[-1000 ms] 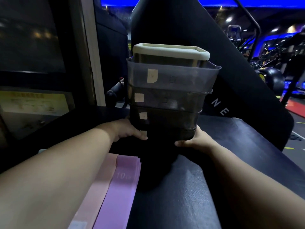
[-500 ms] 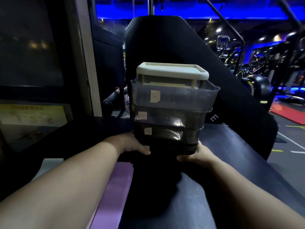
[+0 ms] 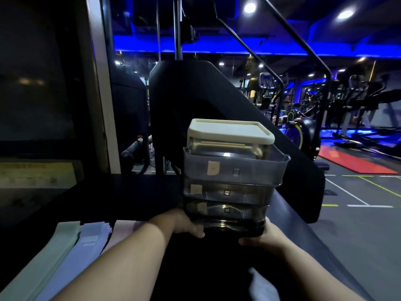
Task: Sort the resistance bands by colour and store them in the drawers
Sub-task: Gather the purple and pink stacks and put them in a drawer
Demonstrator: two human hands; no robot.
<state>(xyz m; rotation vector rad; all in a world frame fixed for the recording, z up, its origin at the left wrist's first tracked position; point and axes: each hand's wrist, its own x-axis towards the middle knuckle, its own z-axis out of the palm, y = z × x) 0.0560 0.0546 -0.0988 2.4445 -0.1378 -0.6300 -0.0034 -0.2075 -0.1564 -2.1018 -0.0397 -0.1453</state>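
Clasping the base of the smoky drawer unit (image 3: 234,177), left grip (image 3: 184,222) and right grip (image 3: 265,235) curl round it; resistance bands (image 3: 65,253) lie leftward.

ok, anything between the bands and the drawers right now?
Nothing lies between them on the bench, but no drawer of the drawer unit looks pulled out, and left hand and right hand both grip its base. The left forearm crosses the pink band; green band and blue band lie uncovered.
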